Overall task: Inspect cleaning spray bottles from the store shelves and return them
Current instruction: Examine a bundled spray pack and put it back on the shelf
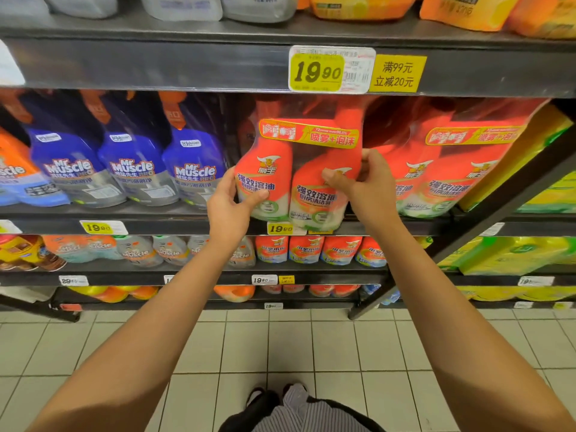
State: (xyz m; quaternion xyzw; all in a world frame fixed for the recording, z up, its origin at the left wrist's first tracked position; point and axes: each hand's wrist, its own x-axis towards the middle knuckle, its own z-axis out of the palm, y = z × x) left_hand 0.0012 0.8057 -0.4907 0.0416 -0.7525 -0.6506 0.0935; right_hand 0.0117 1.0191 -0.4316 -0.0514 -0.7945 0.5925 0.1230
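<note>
Now, both hands on the shrink-wrapped twin pack (299, 169) of orange spray bottles, right at the front edge of the middle shelf (156, 227). Left hand (229, 207) clasping the lower left side, with thumb across the front label. Right hand (367, 185) curled round the right-hand bottle, thumb on the front and fingers tucked behind. Sits between the blue Mr Muscle bottles (134, 169) on the left and a matching pack (445, 176) just beside on the right. Best to grip low and evenly on both sides, hold the pack upright, mind the slippery film, and avoid snagging the trigger heads under the shelf above. Hard to tell whether coming out or going back.
</note>
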